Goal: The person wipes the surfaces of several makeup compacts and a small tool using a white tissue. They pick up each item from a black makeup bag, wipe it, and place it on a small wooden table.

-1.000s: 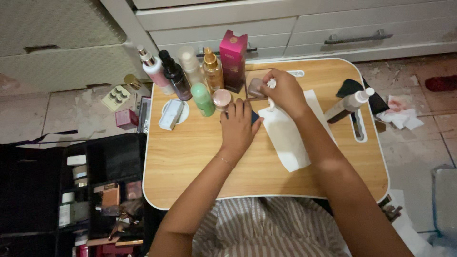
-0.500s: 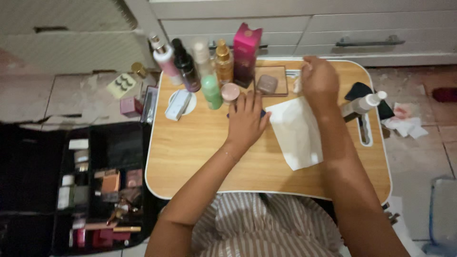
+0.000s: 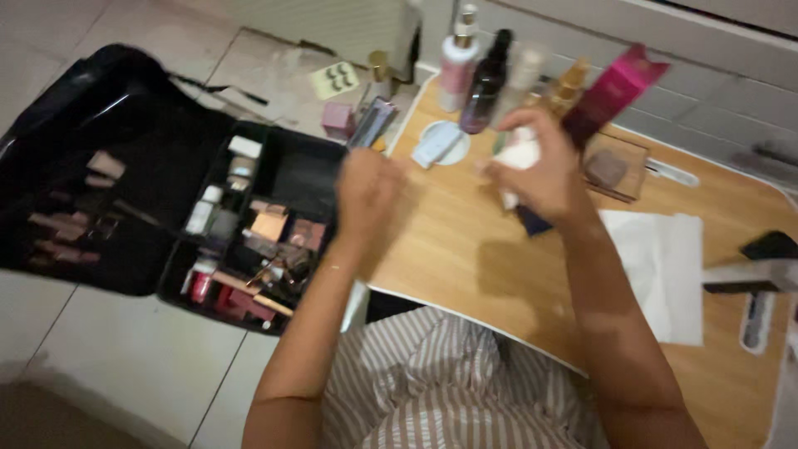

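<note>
Head view. Your right hand [image 3: 540, 179] is raised above the counter [image 3: 465, 266] with its grip closed around a small white item [image 3: 519, 156], most likely a crumpled tissue or pad; motion blur hides its exact kind. The item sits at the top of the grip, between the thumb and the curled fingers.

Your left hand [image 3: 366, 187] hangs over the counter's left edge, just left of the right grip and apart from it. The blur prevents any reading of whether this grip is released or clenched, and nothing can be seen in it.

Directly beyond the right grip stands a row of bottles: a pink-and-white pump bottle [image 3: 457, 62], a dark bottle [image 3: 486, 83] and an amber bottle [image 3: 569, 83]. A tall magenta box [image 3: 611, 87] leans just right of the grip. A white round dish [image 3: 439, 143] lies between the two grips on the far side. A wooden tray [image 3: 619, 166] holding a grey compact lies right of the right grip. A dark blue object [image 3: 532, 220] shows under the right wrist. A white paper sheet [image 3: 661, 266] lies flat on the counter, right of the right forearm.

Left of the left grip, on the floor, an open black makeup case [image 3: 158, 158] holds assorted cosmetics. A card of false lashes [image 3: 334, 80] lies on the floor beyond it.
</note>
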